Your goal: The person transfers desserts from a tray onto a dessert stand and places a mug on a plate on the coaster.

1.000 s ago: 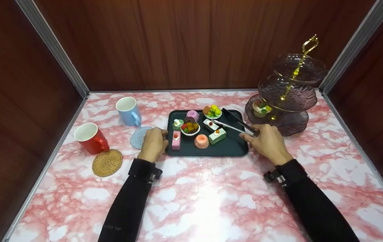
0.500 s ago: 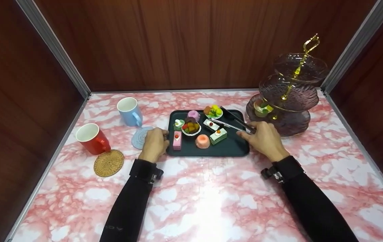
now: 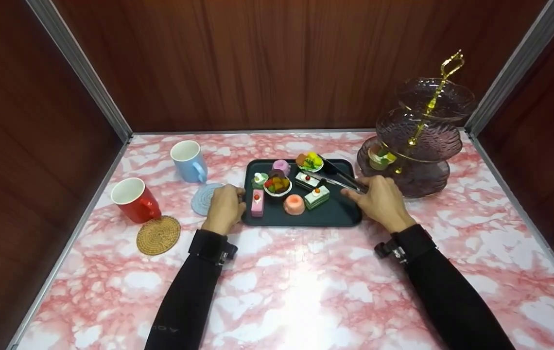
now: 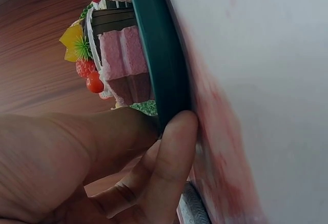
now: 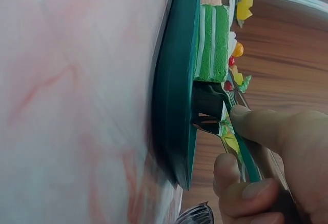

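Tongs (image 3: 341, 172) sit in the right grip (image 3: 382, 203), left grip (image 3: 224, 209) pinching the tray (image 3: 339, 212).

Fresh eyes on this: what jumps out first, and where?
Probably the dark green tray mid-table, set with bright sweets, the left hand pinching its left edge and the right hand holding tongs over its right half. Next, the gold-stemmed three-tier stand at back right. Then the red mug and light blue mug, off to the left.
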### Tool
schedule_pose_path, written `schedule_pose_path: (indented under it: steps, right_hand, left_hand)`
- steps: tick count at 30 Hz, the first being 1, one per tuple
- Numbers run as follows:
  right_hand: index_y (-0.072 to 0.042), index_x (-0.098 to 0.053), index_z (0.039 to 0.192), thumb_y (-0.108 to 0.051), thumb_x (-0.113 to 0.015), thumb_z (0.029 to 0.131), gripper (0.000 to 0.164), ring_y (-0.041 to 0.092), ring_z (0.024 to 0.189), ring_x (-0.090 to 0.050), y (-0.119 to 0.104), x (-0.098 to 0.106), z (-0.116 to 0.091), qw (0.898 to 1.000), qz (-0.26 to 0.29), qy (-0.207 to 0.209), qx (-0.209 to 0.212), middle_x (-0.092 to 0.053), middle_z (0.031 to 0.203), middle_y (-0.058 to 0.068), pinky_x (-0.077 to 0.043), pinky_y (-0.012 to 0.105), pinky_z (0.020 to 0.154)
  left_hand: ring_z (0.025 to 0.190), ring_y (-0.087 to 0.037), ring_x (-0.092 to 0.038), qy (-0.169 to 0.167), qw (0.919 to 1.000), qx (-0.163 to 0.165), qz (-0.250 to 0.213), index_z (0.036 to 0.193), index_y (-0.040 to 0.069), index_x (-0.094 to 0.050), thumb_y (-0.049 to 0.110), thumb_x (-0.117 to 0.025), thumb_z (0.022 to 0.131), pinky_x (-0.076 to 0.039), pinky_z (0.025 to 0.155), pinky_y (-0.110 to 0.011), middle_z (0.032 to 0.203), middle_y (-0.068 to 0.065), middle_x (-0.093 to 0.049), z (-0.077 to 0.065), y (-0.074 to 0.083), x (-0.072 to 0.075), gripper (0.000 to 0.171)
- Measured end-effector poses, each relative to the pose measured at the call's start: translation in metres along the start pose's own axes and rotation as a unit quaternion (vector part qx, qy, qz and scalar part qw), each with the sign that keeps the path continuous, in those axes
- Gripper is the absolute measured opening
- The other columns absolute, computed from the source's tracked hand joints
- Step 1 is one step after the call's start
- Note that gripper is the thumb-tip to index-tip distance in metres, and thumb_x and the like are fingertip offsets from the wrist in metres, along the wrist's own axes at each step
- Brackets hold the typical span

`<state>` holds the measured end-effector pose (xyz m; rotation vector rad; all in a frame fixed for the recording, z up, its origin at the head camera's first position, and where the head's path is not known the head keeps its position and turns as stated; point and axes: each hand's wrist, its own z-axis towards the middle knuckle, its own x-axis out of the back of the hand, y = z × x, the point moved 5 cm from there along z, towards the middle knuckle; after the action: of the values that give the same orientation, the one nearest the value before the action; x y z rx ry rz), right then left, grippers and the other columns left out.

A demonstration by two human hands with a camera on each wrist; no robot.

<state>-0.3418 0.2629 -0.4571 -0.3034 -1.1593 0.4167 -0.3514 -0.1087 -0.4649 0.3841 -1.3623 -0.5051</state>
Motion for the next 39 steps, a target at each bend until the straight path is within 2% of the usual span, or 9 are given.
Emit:
schedule_pose_path:
  steps: [11,15,22,29,33,36,39]
  right_hand:
    - [-0.025,-0.073,0.097,-0.06,-0.07,0.068,0.045,0.02,0.055,-0.051,-0.004,0.002,0.001,1.0,-0.002,0.007,0.022,-0.062,0.062,-0.003,-0.036,0.033,0.047]
    - [-0.025,-0.073,0.097,-0.06,-0.069,0.068,0.045,0.02,0.055,-0.053,-0.003,0.003,-0.001,1.0,-0.003,0.013,0.023,-0.064,0.064,-0.001,-0.037,0.034,0.048]
    - [-0.019,-0.072,0.104,-0.06,-0.069,0.069,0.054,0.026,0.073,-0.066,-0.001,0.005,-0.004,1.0,0.002,0.011,0.017,-0.072,0.087,0.012,-0.046,0.042,0.058]
    - [-0.023,-0.074,0.093,-0.061,-0.068,0.069,0.045,0.022,0.062,-0.059,0.001,0.009,-0.006,1.0,-0.004,0.026,0.015,-0.066,0.065,0.001,-0.043,0.039,0.055]
    - [-0.025,-0.075,0.088,-0.06,-0.069,0.069,0.041,0.026,0.066,-0.064,0.001,0.012,-0.008,0.999,0.0,0.035,0.022,-0.069,0.069,0.004,-0.044,0.042,0.055]
    - [-0.027,-0.074,0.093,-0.06,-0.069,0.069,0.042,0.029,0.072,-0.066,0.002,0.014,-0.01,0.999,0.006,0.035,0.023,-0.071,0.078,0.009,-0.045,0.044,0.057]
    - [-0.029,-0.073,0.098,-0.061,-0.068,0.069,0.044,0.028,0.07,-0.065,0.004,0.017,-0.012,0.999,0.003,0.031,0.02,-0.071,0.075,0.008,-0.044,0.044,0.056]
  left_hand:
    - [0.079,-0.021,-0.061,0.002,1.0,0.002,-0.006,0.104,0.01,-0.071,0.004,-0.068,0.073,-0.05,0.074,-0.038,0.083,-0.007,-0.069,0.0,-0.001,0.001,0.032]
    - [0.081,-0.021,-0.062,0.002,1.0,0.002,-0.006,0.105,0.01,-0.07,0.005,-0.068,0.073,-0.051,0.076,-0.038,0.084,-0.007,-0.069,0.0,0.0,0.002,0.032]
    - [0.079,-0.021,-0.062,-0.007,0.9999,0.014,-0.006,0.102,0.012,-0.071,0.005,-0.068,0.073,-0.05,0.075,-0.037,0.079,-0.004,-0.068,0.0,0.0,0.001,0.03]
    - [0.078,-0.022,-0.062,-0.01,0.9998,0.017,-0.006,0.101,0.013,-0.071,0.005,-0.067,0.073,-0.05,0.073,-0.038,0.077,-0.003,-0.067,0.0,0.0,0.0,0.029]
    - [0.081,-0.022,-0.063,-0.009,0.9997,0.021,-0.006,0.102,0.012,-0.071,0.005,-0.068,0.073,-0.051,0.076,-0.039,0.08,-0.005,-0.068,0.0,0.0,0.0,0.03]
    - [0.082,-0.022,-0.063,-0.007,0.9997,0.02,-0.009,0.104,0.011,-0.07,0.005,-0.068,0.073,-0.051,0.077,-0.038,0.084,-0.007,-0.069,-0.001,0.0,0.0,0.031]
    - [0.082,-0.022,-0.062,-0.007,0.9997,0.02,-0.01,0.105,0.01,-0.07,0.005,-0.068,0.074,-0.051,0.077,-0.038,0.086,-0.008,-0.069,-0.002,-0.001,-0.001,0.032]
